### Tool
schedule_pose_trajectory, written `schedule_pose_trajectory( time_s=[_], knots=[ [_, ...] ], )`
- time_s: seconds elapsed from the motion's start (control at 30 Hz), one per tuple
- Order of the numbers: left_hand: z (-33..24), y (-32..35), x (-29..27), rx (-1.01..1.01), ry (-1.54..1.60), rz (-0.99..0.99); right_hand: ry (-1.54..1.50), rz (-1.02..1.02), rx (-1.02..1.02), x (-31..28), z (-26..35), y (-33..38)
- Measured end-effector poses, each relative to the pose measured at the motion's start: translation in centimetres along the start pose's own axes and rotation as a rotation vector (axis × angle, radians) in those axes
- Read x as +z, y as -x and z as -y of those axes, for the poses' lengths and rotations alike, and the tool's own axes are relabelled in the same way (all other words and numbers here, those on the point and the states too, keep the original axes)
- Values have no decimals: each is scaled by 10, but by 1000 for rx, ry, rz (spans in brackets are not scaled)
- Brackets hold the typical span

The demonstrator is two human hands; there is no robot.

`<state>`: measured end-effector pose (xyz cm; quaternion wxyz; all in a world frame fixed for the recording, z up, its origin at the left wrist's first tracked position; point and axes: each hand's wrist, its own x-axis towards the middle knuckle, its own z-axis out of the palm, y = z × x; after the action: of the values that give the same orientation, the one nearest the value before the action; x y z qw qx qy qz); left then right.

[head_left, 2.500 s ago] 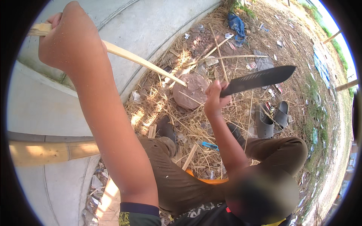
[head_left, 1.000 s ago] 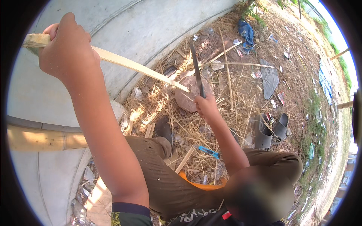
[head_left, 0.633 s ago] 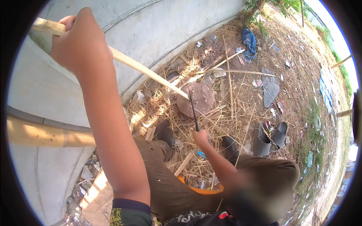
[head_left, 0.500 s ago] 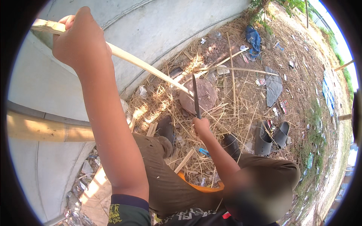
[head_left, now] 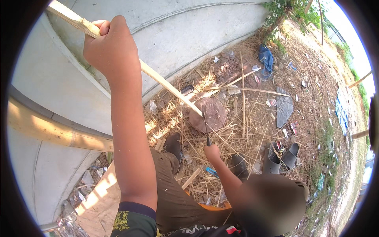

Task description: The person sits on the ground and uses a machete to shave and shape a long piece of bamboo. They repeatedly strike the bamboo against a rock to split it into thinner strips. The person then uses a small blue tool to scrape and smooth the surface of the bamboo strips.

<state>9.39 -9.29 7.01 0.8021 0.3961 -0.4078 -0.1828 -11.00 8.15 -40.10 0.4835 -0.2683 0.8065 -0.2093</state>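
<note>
Both hands busy: left hand (head_left: 112, 47) clenched round bamboo strip (head_left: 166, 85), right hand (head_left: 213, 152) gripping knife (head_left: 206, 128) at its tip over stump (head_left: 209, 114). Shavings below right hand; trimming seemingly midway.

A pale concrete wall (head_left: 189, 35) curves across the upper left, with a moulded line running along it. A thick bamboo pole (head_left: 51, 130) leans across its lower part, lit yellow by the sun. The ground (head_left: 316, 98) is bare earth covered with dry straw (head_left: 244, 118), loose sticks and scraps of litter. A blue cloth (head_left: 266, 59) lies near the foot of the wall, and a flat grey sheet (head_left: 284, 108) lies further out. A pair of dark sandals (head_left: 280, 158) sits on the straw. Green weeds (head_left: 292, 12) grow at the top, where the wall ends. Bright daylight falls over everything, throwing sharp shadows.
</note>
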Motion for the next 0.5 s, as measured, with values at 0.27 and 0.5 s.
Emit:
schedule_pose_trajectory(
  time_s=[0.27, 0.5],
  knots=[
    [10, -14, -30, -65, -41, -90, -631, 13, -701, -120, 217, 136],
    [10, -12, -9, -81, -15, -62, 197, -202, -112, -1, -45, 5]
  ],
)
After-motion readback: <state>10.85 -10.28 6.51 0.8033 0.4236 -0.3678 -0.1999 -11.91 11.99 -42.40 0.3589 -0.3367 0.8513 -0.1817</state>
